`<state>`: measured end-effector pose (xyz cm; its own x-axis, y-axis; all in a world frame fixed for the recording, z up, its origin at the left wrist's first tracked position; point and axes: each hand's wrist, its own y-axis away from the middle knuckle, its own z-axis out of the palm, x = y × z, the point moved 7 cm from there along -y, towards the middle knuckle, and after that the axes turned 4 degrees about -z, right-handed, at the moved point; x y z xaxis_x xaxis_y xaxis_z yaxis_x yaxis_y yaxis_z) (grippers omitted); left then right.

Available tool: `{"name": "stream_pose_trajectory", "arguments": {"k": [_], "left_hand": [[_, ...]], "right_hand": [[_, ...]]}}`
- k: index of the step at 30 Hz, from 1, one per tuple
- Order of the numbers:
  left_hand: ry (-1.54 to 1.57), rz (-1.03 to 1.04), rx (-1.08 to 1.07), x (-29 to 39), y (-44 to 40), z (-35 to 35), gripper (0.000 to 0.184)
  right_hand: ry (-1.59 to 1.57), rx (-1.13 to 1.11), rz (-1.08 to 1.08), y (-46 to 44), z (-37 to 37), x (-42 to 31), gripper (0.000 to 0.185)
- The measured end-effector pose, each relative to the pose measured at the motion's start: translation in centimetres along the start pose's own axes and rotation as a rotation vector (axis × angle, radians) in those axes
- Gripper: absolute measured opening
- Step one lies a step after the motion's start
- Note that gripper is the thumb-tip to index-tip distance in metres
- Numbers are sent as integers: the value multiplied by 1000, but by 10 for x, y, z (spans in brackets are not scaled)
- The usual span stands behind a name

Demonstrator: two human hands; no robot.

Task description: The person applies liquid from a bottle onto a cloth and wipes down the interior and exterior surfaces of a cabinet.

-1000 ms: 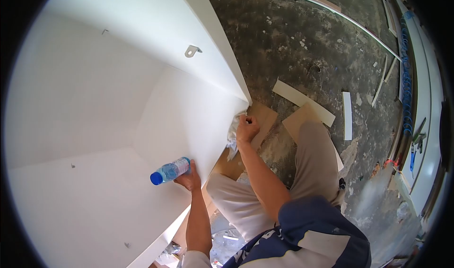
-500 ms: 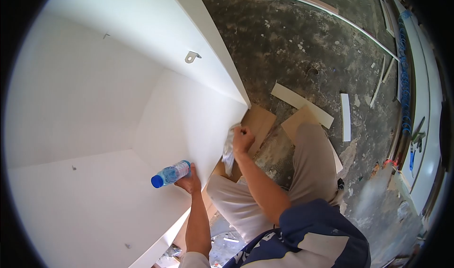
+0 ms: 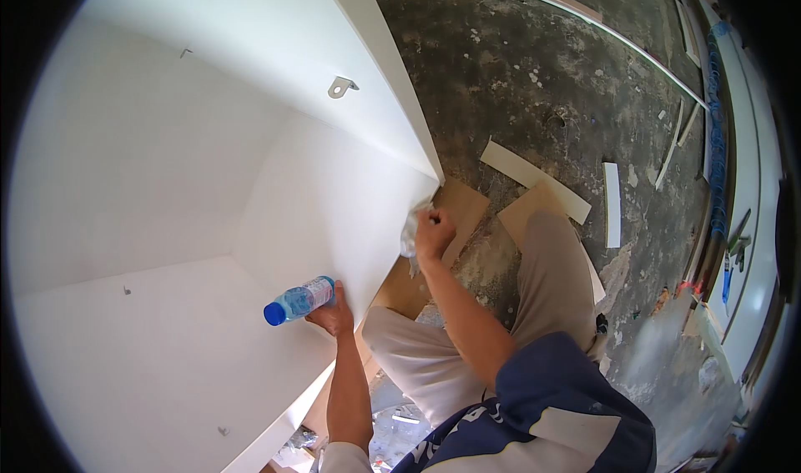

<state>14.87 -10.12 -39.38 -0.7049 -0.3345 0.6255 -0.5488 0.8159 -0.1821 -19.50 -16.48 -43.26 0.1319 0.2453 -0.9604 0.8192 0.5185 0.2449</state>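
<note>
My left hand (image 3: 333,314) grips a clear plastic bottle (image 3: 302,299) with a blue cap. The bottle lies tilted over the inside of a white cabinet (image 3: 334,198), its cap pointing left. In my right hand (image 3: 435,235), closed in a fist, is a crumpled whitish cloth (image 3: 411,231), pressed along the front edge of the white panel. Part of the cloth is hidden behind the fingers. A metal bracket (image 3: 340,87) is fixed to the cabinet's upper inner face, with small metal pieces on the other panels.
Brown board pieces (image 3: 460,210) lie under my right hand and by my knee. Pale offcut strips (image 3: 534,181) and a white strip (image 3: 612,206) rest on the stained concrete floor (image 3: 517,72). Along the right side run a coiled blue hose (image 3: 716,131) and long panels (image 3: 755,189).
My right hand has moved slightly up along the panel edge, and the cloth, hanging down before, is now bunched higher. The left hand still holds the bottle.
</note>
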Motion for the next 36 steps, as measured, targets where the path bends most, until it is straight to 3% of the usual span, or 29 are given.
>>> {"name": "stream_pose_trajectory", "arguments": {"k": [3,5,6,7,9,12,15,17,19,20,24,25,28,30,33,36], "left_hand": [[8,0,-20,3,-1,-1,90],[-21,11,-29,2,1,-5,90],[-14,32,-38,3,-1,-4,91],[-7,49,-45,2,-1,-2,92],[5,-2,-48,-9,0,0,92],[14,-12,-44,-9,-6,3,92],[-23,2,-33,-9,1,-3,91],[-27,2,-17,-4,-3,-1,89],[22,2,-135,-8,-4,2,87],[37,20,-60,-9,-4,1,84],[49,25,22,-13,-1,0,87],[47,20,25,-15,1,-4,87],[-39,89,-2,-4,-5,-3,89],[63,-1,-65,-7,-3,0,89],[-25,49,-53,3,-1,-3,89],[-16,28,-14,-6,-1,-3,88]], "right_hand": [[122,-123,-129,39,-3,9,13],[-45,-176,-531,44,-17,-21,19],[-3,-187,-617,33,-16,-20,23],[-2,-195,-616,12,-17,-20,23],[135,-358,-843,-7,-13,-29,22],[198,-374,-927,-6,-20,-48,24],[187,-379,-900,34,-8,-39,22],[123,-494,-848,79,-14,-40,20],[161,-491,-865,72,-18,-42,17],[190,-494,-870,70,-14,-43,15],[65,-286,-474,-37,3,-31,5],[66,-292,-473,-30,1,-31,5],[184,-194,-737,23,-8,-40,4],[146,-351,-692,71,-13,-24,5],[113,-311,-600,42,-8,-27,5],[194,-189,-682,-23,1,-44,3]]}}
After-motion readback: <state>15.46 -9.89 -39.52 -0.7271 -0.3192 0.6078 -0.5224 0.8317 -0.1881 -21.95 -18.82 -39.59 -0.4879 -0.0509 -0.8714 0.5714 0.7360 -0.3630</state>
